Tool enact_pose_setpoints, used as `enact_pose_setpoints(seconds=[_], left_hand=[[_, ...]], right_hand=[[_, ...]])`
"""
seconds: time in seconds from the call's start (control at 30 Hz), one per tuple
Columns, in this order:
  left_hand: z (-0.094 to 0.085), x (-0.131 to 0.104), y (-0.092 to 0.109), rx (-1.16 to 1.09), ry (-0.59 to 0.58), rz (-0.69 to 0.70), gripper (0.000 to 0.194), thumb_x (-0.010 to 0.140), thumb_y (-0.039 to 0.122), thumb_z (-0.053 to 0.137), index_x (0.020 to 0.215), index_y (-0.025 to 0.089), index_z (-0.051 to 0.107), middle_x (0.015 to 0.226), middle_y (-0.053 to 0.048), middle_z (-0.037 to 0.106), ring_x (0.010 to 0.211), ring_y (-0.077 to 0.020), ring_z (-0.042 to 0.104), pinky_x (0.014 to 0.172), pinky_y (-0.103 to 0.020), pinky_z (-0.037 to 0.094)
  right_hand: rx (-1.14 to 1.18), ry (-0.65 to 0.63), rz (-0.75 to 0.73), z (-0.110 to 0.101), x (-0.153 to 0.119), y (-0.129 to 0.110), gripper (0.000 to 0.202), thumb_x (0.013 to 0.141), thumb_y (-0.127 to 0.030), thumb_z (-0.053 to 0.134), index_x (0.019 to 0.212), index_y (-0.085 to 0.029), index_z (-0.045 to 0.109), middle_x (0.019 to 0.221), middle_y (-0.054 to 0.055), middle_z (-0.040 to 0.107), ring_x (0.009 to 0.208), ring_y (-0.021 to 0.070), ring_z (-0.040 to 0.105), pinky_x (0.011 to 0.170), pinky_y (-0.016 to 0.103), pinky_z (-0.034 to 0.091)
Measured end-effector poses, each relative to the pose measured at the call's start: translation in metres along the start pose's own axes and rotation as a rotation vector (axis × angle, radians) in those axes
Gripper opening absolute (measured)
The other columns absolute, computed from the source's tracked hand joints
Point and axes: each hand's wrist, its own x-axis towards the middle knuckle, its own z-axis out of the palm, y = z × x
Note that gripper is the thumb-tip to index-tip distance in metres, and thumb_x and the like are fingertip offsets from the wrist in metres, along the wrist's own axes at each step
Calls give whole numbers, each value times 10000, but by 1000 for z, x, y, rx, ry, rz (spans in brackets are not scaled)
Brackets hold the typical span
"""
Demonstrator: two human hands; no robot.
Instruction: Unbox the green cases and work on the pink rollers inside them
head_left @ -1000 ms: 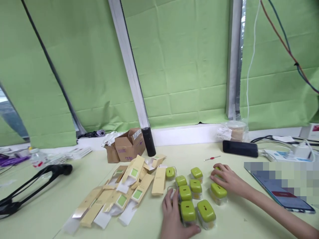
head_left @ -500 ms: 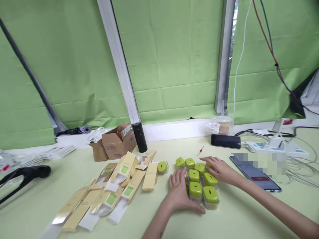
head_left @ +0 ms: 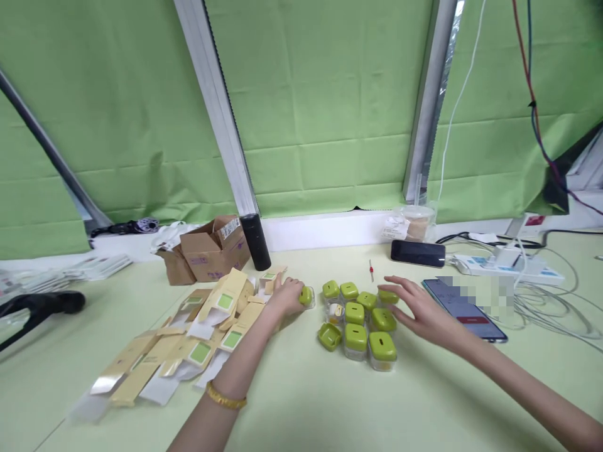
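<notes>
Several small clear containers with green lids (head_left: 355, 337) stand in a cluster on the pale table (head_left: 301, 402). At the cluster's left edge lies a loose green lid (head_left: 329, 337), beside an unlidded container (head_left: 335, 312). Left of the group, my left hand (head_left: 286, 297) has its fingers closed round a separate green-lidded container (head_left: 306, 295). My right hand (head_left: 411, 307) is spread at the cluster's right side, its fingertips close to the rear right container (head_left: 387, 295). Flattened yellow cartons (head_left: 141, 367) with green squares are piled on the left.
Behind the cartons stand a brown cardboard box (head_left: 211, 254) and a black cylinder (head_left: 255, 242). A small red item (head_left: 371, 270) lies behind the cluster. Two phones, (head_left: 418, 253) and a power strip (head_left: 509, 269) with cables are at the right.
My left hand has left the cluster and moved left to the separate container, uncovering the loose lid and unlidded container. My right hand stays at the cluster's right side. The view has shifted slightly.
</notes>
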Motion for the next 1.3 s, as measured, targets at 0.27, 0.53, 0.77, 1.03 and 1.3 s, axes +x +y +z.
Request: enact_pose_setpoints(seconds=[0.27, 0.53, 0.77, 1.03, 1.3], left_hand=[[9, 13, 17, -150, -12, -15, 322, 884, 318, 530, 1167, 164, 528, 1170, -84, 567, 979, -208, 588, 814, -418, 511], [-16, -38, 20, -543, 327, 10, 532, 790, 341, 589, 1263, 193, 393, 1233, -98, 467, 1168, -241, 473, 1010, -374, 352], [-18, -84, 41, -1126, 166, 101, 425, 734, 318, 644, 1096, 208, 450, 1104, -77, 576, 949, -190, 575, 819, -311, 452], [48, -93, 63, -1368, 95, -137, 501, 692, 444, 670, 1071, 200, 451, 897, -37, 603, 709, -139, 584, 638, -275, 451], [32, -82, 64, -1519, 151, -287, 471, 663, 421, 704, 995, 161, 493, 813, -40, 622, 636, -132, 592, 564, -243, 433]], right_hand=[[-290, 41, -671, 61, -16, -66, 228, 908, -145, 468, 1087, -175, 606, 1218, 100, 620, 1184, 238, 516, 1053, 478, 355], [-264, -23, -650, 37, -5, -13, 278, 913, -147, 460, 1146, -220, 593, 1264, 66, 595, 1236, 238, 469, 1066, 485, 328], [-144, -39, -463, 45, -10, -70, 379, 916, -227, 428, 1288, -211, 494, 1277, 111, 575, 1135, 251, 530, 929, 420, 419], [-152, -243, -405, 33, -11, -81, 157, 851, -285, 524, 820, -193, 648, 765, 53, 666, 794, 210, 580, 820, 364, 419], [-24, -313, -284, 2, 6, -78, 144, 845, -256, 530, 792, -228, 661, 748, -7, 676, 734, 149, 605, 699, 253, 438]])
